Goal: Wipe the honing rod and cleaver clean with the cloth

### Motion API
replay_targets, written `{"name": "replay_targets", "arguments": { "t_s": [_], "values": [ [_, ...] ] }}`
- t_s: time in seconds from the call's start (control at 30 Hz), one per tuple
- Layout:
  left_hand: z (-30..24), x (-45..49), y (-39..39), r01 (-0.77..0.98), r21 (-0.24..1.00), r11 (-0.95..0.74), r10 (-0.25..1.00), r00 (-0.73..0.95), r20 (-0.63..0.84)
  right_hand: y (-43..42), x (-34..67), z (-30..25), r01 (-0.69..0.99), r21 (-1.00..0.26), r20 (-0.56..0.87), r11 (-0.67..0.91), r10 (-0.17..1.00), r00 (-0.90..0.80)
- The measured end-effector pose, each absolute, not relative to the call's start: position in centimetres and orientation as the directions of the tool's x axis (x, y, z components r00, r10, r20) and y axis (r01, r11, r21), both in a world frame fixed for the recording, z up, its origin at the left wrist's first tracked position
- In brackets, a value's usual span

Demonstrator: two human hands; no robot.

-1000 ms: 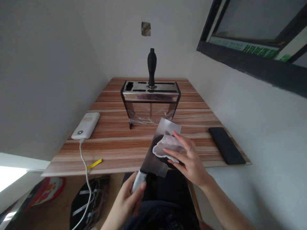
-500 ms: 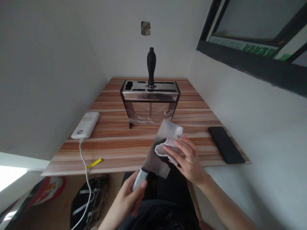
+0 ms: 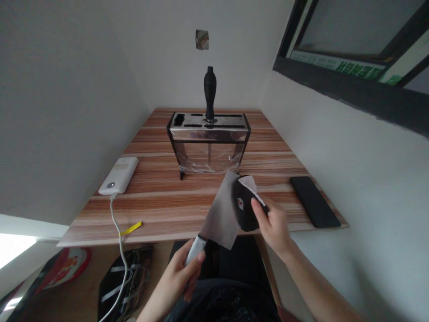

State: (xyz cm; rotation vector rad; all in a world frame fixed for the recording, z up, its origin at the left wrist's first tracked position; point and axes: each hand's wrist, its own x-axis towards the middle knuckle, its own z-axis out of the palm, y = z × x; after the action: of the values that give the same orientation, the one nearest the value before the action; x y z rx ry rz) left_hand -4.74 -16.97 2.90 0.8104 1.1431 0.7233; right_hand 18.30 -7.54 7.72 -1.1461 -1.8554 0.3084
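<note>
Cleaver [image 3: 219,214] blade could slice your right hand [image 3: 275,226], pinching the cloth [image 3: 244,203] over its far edge, if your left hand [image 3: 179,279], clenched on the handle [image 3: 195,247], twists.

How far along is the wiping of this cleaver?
Done: the bare part of the cleaver blade shows no smears. In hand: the left hand grips its handle while the right hand presses the cloth on the blade's far end. Left: the cleaver is not yet in the knife rack, which has free slots beside one black-handled tool.
</note>
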Motion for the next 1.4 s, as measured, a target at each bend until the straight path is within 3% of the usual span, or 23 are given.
{"name": "replay_targets", "arguments": {
  "t_s": [0.1,0.2,0.53,0.63,0.73,0.83,0.9,1.0,1.1,1.2,1.4],
  "values": [
    [3.1,-4.8,-16.9,-0.084,0.851,0.518,0.835,0.262,-0.483,-8.1,17.3,7.1,0.552,-0.532,0.542,0.642,0.759,-0.361],
    [3.3,-4.9,-16.9,-0.081,0.852,0.518,0.836,0.260,-0.483,-8.4,16.9,6.6,0.558,-0.454,0.536,0.695,0.713,-0.452],
    [3.4,-4.7,-17.0,-0.049,0.860,0.508,0.835,0.273,-0.478,-7.9,17.3,5.0,0.580,-0.490,0.578,0.651,0.741,-0.343],
    [3.1,-4.8,-16.9,-0.041,0.861,0.507,0.837,0.265,-0.480,-7.6,18.3,4.4,0.527,-0.694,0.504,0.491,0.854,-0.132],
    [2.7,-5.0,-17.0,-0.043,0.858,0.513,0.837,0.248,-0.488,-7.0,19.5,4.0,0.308,-0.912,0.361,0.272,0.888,0.286],
    [2.4,-5.2,-17.1,-0.054,0.857,0.513,0.845,0.209,-0.493,-6.7,20.6,4.6,-0.012,-0.956,0.232,0.294,0.778,0.584],
    [2.3,-5.2,-17.1,-0.060,0.861,0.505,0.854,0.184,-0.487,-7.1,21.0,5.4,-0.051,-0.939,0.231,0.340,0.733,0.640],
    [2.3,-5.2,-17.1,-0.065,0.870,0.489,0.866,0.162,-0.474,-8.6,21.3,6.8,0.199,-0.913,0.407,0.355,0.777,0.479],
    [2.6,-5.0,-17.1,-0.075,0.872,0.484,0.867,0.179,-0.466,-9.9,20.4,7.8,0.463,-0.746,0.546,0.478,0.838,0.016],
    [3.2,-4.7,-17.2,-0.082,0.865,0.495,0.858,0.203,-0.472,-10.0,18.4,8.1,0.490,-0.558,0.513,0.670,0.742,-0.431],
    [3.9,-4.5,-17.6,-0.116,0.858,0.501,0.860,0.177,-0.478,-8.7,16.3,7.1,0.511,-0.316,0.439,0.799,0.601,-0.668]
  ]
}}
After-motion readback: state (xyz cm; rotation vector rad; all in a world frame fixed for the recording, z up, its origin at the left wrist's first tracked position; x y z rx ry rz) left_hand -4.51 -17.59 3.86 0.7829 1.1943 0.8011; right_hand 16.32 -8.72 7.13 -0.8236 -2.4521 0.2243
